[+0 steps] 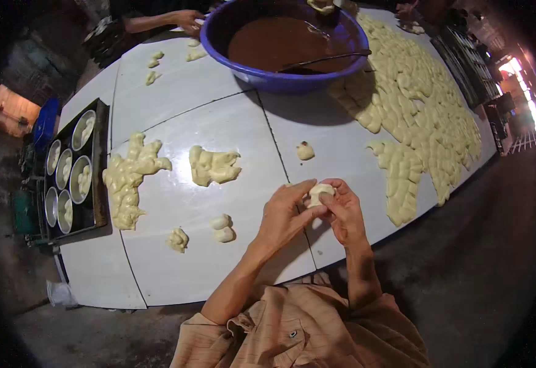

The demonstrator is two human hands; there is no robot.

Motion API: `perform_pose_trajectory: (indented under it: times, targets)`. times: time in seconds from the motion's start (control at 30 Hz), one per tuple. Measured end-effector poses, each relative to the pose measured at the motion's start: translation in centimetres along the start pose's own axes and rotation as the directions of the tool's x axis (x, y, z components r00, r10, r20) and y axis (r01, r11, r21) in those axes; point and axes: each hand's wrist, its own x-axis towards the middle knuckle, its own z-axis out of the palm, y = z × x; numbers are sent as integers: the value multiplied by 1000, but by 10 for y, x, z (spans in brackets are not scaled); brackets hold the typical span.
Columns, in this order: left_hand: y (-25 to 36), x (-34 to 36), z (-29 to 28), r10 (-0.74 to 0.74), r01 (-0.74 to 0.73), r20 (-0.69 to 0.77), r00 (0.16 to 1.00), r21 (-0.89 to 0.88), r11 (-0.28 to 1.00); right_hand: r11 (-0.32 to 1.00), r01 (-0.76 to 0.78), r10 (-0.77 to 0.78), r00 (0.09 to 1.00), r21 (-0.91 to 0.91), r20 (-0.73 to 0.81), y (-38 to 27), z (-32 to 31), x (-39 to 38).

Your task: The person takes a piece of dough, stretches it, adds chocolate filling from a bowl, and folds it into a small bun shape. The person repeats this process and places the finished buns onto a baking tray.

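Between the fingertips of both hands is a small pale piece of dough [320,194], held above the table near its front edge. My left hand [285,211] pinches it from the left, thumb pointing inward. From the right, my right hand [343,211] grips the same piece, with its thumb pressed on top. Just beyond my hands lies a small dough lump [304,151] with a brown spot. Left of my hands rest two smooth dough balls [222,228] touching each other and a rougher lump [178,240]. A flat slab of dough [212,165] lies farther back.
A blue basin [268,81] of brown filling with a long-handled utensil stands at the back. Many joined dough pieces [421,116] cover the right side. A larger dough mass [130,181] lies left, beside a dark tray [100,165] of round tins. Another person's hand [188,21] reaches in at the back.
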Motion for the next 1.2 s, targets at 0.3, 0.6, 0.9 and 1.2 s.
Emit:
perform_pose_trajectory:
  times: [0.3,0.6,0.9,1.2]
  targets:
    - [-1,2,-11,-130,81,-171,977,-267,960,439,353,-460,878,-826,131,3,13,14]
    - [2,49,16,241,-541,-596,766,-397,741,969,147,-160,986,196,53,-20,73,22]
    - [3,56,-12,-307,-25,-211,928,-856,516,885,389,-330,911,-255,246,-115,98,159]
    - [-22,30,-68,-363,159,-176,915,-670,725,-126,415,258,891,-901,374,-127,80,323]
